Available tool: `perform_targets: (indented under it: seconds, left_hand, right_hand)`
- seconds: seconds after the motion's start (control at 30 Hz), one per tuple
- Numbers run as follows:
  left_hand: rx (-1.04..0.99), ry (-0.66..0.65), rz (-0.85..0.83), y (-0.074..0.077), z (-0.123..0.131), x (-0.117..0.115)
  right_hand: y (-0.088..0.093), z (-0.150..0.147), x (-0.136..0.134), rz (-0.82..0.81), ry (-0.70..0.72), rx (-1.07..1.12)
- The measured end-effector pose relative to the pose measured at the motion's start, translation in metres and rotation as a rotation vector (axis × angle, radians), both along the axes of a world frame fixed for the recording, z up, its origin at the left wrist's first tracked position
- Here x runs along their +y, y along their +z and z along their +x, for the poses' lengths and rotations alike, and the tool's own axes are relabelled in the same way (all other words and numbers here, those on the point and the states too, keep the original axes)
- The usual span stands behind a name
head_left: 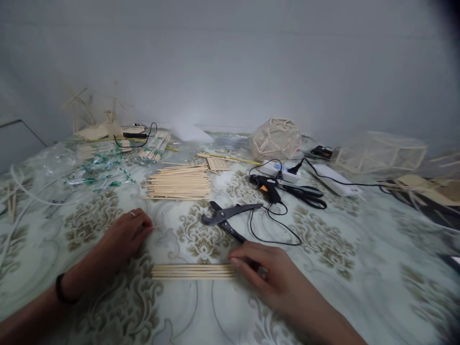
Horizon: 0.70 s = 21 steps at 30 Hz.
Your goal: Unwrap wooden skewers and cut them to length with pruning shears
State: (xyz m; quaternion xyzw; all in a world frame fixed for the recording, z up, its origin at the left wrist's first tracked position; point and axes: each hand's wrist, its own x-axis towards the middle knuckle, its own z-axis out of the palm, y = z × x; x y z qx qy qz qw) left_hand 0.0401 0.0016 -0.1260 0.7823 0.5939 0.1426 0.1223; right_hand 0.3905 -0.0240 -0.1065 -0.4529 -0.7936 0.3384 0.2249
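My left hand [131, 233] is closed, with the tip of a thin wooden stick [156, 226] poking out from its fingertips. In front of me several thin wooden sticks [194, 271] lie side by side in a flat row. At their right ends is my right hand [271, 270], its fingers curled and thumb close to the index finger. Black cutters [223, 215] lie with jaws apart above the row, and one handle runs under my right hand. Whether those fingers grip the handle or the stick ends is hidden.
A pile of sticks [179, 182] lies beyond the cutters. To its right are a black glue gun [268, 187] with a looping cord, scissors [305, 194] and a power strip [280, 171]. Stick frames, one a rounded polyhedron [276, 140], stand along the wall; plastic wrappers [100, 167] lie left.
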Motion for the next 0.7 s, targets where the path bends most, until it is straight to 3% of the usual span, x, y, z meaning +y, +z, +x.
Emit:
perform_targets:
  seconds: [0.17,0.3,0.4,0.53,0.63,0.7]
  left_hand:
    - [0.075,-0.031,-0.041,0.006,0.008,-0.009]
    - [0.081,-0.075,-0.095,0.021,0.031,-0.018]
    - [-0.062,-0.125,-0.148,0.034,0.062,-0.028]
    - [-0.279,-0.246,-0.123,0.046,0.110,-0.039]
    - [-0.354,-0.235,-0.097,0.047,0.133,-0.041]
    - [-0.368,-0.264,-0.093,0.043,0.135,-0.040]
  right_hand:
    - [0.001,-0.001,-0.001,0.030,0.023,0.048]
    - [0.004,-0.002,-0.004,0.042,0.028,0.107]
    - [0.004,-0.005,-0.007,-0.018,-0.003,0.207]
    - [0.003,-0.012,-0.011,-0.264,-0.056,0.411]
    - [0.005,-0.010,-0.009,-0.329,-0.128,0.510]
    - [0.010,-0.001,-0.006,-0.312,-0.126,0.482]
